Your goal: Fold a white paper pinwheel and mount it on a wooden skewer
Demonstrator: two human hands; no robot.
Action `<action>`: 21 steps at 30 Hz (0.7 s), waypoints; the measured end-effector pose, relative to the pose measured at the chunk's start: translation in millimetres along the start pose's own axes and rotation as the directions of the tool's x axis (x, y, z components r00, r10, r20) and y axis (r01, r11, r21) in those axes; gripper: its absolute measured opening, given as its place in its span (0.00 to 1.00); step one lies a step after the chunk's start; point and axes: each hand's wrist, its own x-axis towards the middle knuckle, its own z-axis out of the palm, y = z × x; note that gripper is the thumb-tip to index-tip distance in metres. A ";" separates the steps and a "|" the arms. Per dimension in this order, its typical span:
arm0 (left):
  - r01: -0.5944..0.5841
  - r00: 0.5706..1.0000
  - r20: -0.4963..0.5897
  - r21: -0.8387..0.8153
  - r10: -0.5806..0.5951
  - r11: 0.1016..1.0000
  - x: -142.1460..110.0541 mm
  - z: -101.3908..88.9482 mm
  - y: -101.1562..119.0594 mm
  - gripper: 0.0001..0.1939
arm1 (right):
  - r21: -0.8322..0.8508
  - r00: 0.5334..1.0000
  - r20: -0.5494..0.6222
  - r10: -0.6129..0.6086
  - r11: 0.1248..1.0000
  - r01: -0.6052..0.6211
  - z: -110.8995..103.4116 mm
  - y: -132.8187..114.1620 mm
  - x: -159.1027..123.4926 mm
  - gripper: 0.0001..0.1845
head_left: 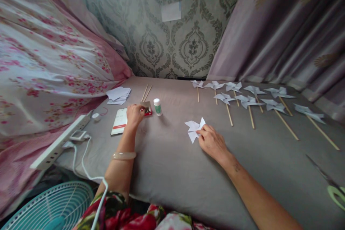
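A folded white paper pinwheel [192, 126] lies on the grey cloth, its centre pinched under the fingers of my right hand [214, 142]. Over at the left, my left hand [135, 114] has its fingers drawn together at a small open box with a red edge [147, 109]. Whatever those fingers grip is too small to make out. Beside the box stands a glue stick [157, 107] with a white cap. A phone [119, 121] lies partly beneath my left wrist. Two wooden sticks [146, 92] rest behind the box.
Several finished pinwheels on sticks [249, 101] lie in rows at the right. Scissors [327, 179] are at the right edge. A stack of paper [119, 95], a white cap [96, 116] and a power strip [61, 143] sit left. A fan [51, 205] stands below.
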 end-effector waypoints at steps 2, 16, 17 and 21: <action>-0.028 1.000 -0.009 0.044 0.028 0.999 4.4 3.6 1.8 0.17 | -0.006 1.000 0.004 0.010 1.000 -0.010 -0.3 -1.0 -0.1 0.18; 0.014 0.997 0.076 0.148 -0.026 0.989 19.5 6.4 8.6 0.15 | -0.041 1.000 0.010 0.017 0.999 -0.016 2.0 -5.9 0.6 0.16; 0.011 0.996 0.081 0.144 -0.022 0.990 19.9 6.4 8.5 0.14 | -0.045 1.000 0.010 0.012 0.999 -0.012 1.9 -6.2 0.5 0.16; 0.021 0.996 0.079 0.118 -0.031 0.993 20.1 7.4 8.1 0.14 | -0.062 1.000 0.007 0.004 0.998 -0.003 1.1 -7.8 -0.5 0.16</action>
